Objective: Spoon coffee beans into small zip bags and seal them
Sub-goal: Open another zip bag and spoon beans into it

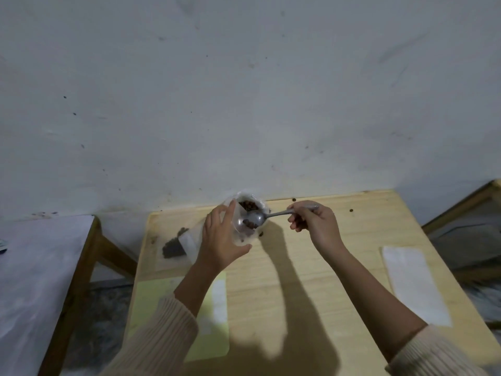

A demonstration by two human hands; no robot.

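My left hand point(221, 238) holds a small clear zip bag point(245, 234) upright over the far middle of the wooden table point(311, 267), fingers curled round its side. My right hand point(311, 218) grips the handle of a metal spoon point(254, 219). The spoon's bowl carries a few coffee beans and sits at the mouth of the held bag. Just behind it stands a larger clear bag of coffee beans point(249, 204) with its top open. A filled zip bag point(173, 248) lies flat on the table to the left of my left hand.
A pale green sheet point(214, 335) lies at the table's near left, partly under my left arm. A white empty bag point(414, 283) lies near the right edge. Loose beans point(351, 210) dot the far edge. A white-topped table point(40, 267) stands left; a wooden frame point(466, 213) stands right.
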